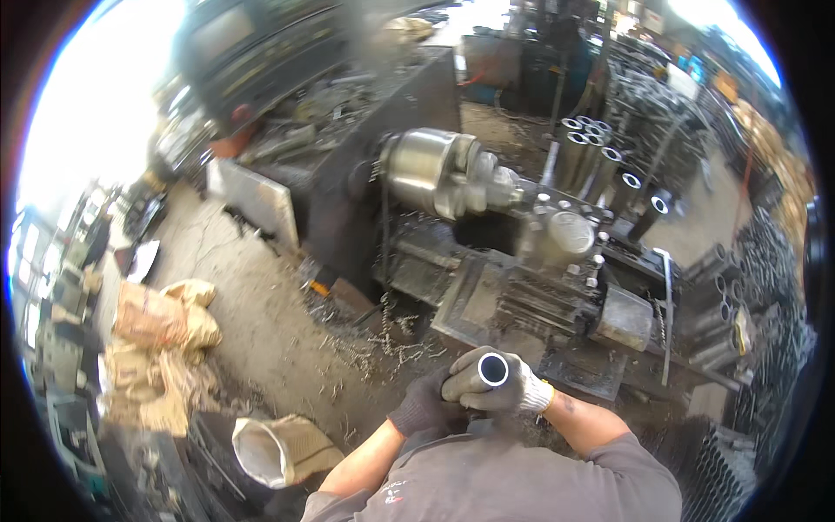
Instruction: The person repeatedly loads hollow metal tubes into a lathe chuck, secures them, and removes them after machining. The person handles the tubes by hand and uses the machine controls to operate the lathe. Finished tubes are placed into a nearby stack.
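Both gloved hands, left hand (424,406) and right hand (504,389), clasp the short grey steel tube (484,372), fingers closed around its body; it looks rigid, heavy, slick, with the lathe (487,226) at twelve o'clock.

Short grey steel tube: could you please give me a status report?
Both gloved hands, left hand and right hand, grip short grey steel tube. Grey lathe ahead, apart.

Silver-grey steel tube (489,371), dark glove (424,409), pale grey glove (513,391)
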`<action>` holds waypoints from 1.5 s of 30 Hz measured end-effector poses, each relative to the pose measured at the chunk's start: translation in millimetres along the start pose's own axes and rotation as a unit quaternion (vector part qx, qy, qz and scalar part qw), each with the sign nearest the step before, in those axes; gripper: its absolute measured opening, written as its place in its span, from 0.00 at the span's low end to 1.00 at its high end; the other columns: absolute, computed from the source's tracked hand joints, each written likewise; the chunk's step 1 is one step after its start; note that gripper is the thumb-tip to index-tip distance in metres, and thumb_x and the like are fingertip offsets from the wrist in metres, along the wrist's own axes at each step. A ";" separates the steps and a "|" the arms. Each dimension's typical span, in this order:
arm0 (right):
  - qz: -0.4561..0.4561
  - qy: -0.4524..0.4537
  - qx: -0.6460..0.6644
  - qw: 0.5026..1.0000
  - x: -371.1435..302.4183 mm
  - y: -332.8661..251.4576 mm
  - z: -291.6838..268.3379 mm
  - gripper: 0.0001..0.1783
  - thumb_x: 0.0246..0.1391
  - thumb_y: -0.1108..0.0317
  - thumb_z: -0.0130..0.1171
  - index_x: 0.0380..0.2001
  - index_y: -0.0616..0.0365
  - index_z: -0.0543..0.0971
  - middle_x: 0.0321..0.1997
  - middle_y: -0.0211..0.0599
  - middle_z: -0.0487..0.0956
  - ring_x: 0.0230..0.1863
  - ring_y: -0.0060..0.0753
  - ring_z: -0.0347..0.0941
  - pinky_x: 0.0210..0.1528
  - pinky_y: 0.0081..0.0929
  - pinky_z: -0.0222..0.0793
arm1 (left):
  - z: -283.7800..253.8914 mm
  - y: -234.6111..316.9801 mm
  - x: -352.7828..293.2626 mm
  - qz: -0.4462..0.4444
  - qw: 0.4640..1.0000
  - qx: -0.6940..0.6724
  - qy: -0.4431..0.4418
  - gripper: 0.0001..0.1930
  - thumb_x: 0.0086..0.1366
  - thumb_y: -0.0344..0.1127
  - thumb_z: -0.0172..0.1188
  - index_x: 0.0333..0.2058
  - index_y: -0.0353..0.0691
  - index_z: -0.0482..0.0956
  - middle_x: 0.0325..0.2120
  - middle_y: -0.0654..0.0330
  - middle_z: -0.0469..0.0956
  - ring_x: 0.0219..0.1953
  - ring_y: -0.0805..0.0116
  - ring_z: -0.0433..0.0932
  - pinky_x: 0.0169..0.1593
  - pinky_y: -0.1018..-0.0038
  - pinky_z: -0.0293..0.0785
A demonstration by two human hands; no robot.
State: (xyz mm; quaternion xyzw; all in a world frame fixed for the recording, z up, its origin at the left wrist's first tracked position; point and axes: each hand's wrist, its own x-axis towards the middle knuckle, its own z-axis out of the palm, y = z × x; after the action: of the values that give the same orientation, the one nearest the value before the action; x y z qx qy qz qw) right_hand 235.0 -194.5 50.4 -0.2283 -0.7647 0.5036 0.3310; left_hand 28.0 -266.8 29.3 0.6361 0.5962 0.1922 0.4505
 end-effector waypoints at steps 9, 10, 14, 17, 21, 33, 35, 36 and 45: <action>0.049 -0.149 -0.014 0.988 24.1 8.4 133.5 0.22 0.46 0.63 0.82 0.44 0.53 0.85 0.39 0.35 0.88 0.39 0.30 0.85 0.47 0.31 0.81 | 132.9 -331.6 -272.8 -0.521 0.827 -0.014 0.211 0.27 0.61 0.56 0.64 0.54 0.47 0.88 0.55 0.47 0.85 0.60 0.47 0.83 0.63 0.57 0.77; 0.056 -0.184 -0.017 0.981 29.5 7.7 157.3 0.22 0.46 0.62 0.82 0.44 0.53 0.85 0.38 0.35 0.88 0.38 0.31 0.85 0.47 0.32 0.82 | 157.4 -354.7 -328.7 -0.579 0.770 -0.071 0.259 0.29 0.61 0.56 0.64 0.54 0.43 0.88 0.55 0.46 0.85 0.61 0.46 0.82 0.64 0.57 0.76; 0.033 -0.315 -0.072 0.946 45.2 -14.6 280.7 0.25 0.45 0.59 0.81 0.45 0.54 0.84 0.37 0.40 0.88 0.38 0.39 0.87 0.47 0.36 0.82 | 279.9 -418.8 -519.8 -0.665 0.591 -0.200 0.410 0.29 0.68 0.51 0.58 0.58 0.36 0.85 0.60 0.43 0.82 0.65 0.44 0.79 0.66 0.56 0.74; -0.042 -0.424 -0.075 0.902 41.4 -44.3 376.1 0.26 0.45 0.59 0.82 0.47 0.55 0.84 0.39 0.40 0.88 0.40 0.38 0.86 0.48 0.36 0.82 | 382.6 -446.7 -602.3 -0.680 0.599 -0.137 0.401 0.26 0.76 0.48 0.48 0.61 0.39 0.83 0.63 0.44 0.80 0.67 0.45 0.77 0.66 0.56 0.75; -0.114 -0.574 -0.034 0.810 16.0 -90.2 484.7 0.27 0.46 0.57 0.82 0.48 0.55 0.83 0.40 0.42 0.88 0.42 0.40 0.87 0.49 0.38 0.82 | 477.7 -440.2 -618.5 -0.754 0.529 -0.206 0.331 0.23 0.78 0.44 0.45 0.53 0.43 0.89 0.55 0.49 0.85 0.55 0.45 0.86 0.56 0.51 0.82; -0.330 -0.727 0.091 0.595 -65.8 -233.9 773.8 0.26 0.48 0.58 0.79 0.48 0.54 0.83 0.41 0.47 0.88 0.43 0.51 0.87 0.47 0.42 0.82 | 561.9 -242.8 -406.5 -0.656 0.278 -0.512 0.479 0.19 0.74 0.45 0.54 0.54 0.44 0.86 0.59 0.47 0.83 0.60 0.48 0.82 0.59 0.54 0.79; -0.338 -0.741 0.118 0.568 -78.8 -245.6 825.5 0.23 0.48 0.58 0.78 0.45 0.53 0.83 0.39 0.47 0.87 0.41 0.54 0.87 0.44 0.44 0.82 | 559.5 -228.3 -391.0 -0.649 0.136 -0.555 0.502 0.20 0.75 0.46 0.55 0.56 0.43 0.84 0.59 0.46 0.82 0.60 0.47 0.82 0.60 0.54 0.78; -0.327 -0.748 0.114 0.566 -85.7 -247.6 847.0 0.23 0.48 0.58 0.78 0.45 0.53 0.83 0.39 0.47 0.87 0.42 0.54 0.87 0.44 0.44 0.82 | 552.6 -223.7 -387.4 -0.643 0.053 -0.567 0.513 0.21 0.75 0.47 0.55 0.57 0.43 0.84 0.60 0.46 0.82 0.60 0.47 0.82 0.60 0.55 0.78; -0.463 -0.806 -0.064 0.364 -60.2 -286.3 936.2 0.40 0.48 0.47 0.79 0.62 0.50 0.79 0.47 0.49 0.88 0.46 0.57 0.87 0.49 0.47 0.84 | 438.2 -206.4 -537.0 -0.480 -0.644 -0.085 0.590 0.28 0.79 0.53 0.52 0.63 0.35 0.77 0.62 0.39 0.78 0.63 0.38 0.78 0.64 0.53 0.73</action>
State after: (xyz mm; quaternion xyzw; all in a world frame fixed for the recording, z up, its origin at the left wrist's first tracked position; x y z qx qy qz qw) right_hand -418.0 -926.4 41.4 0.6555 -0.6827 0.1648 -0.2775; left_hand 134.3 -942.0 -207.1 0.8473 -0.1704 -0.0855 0.4958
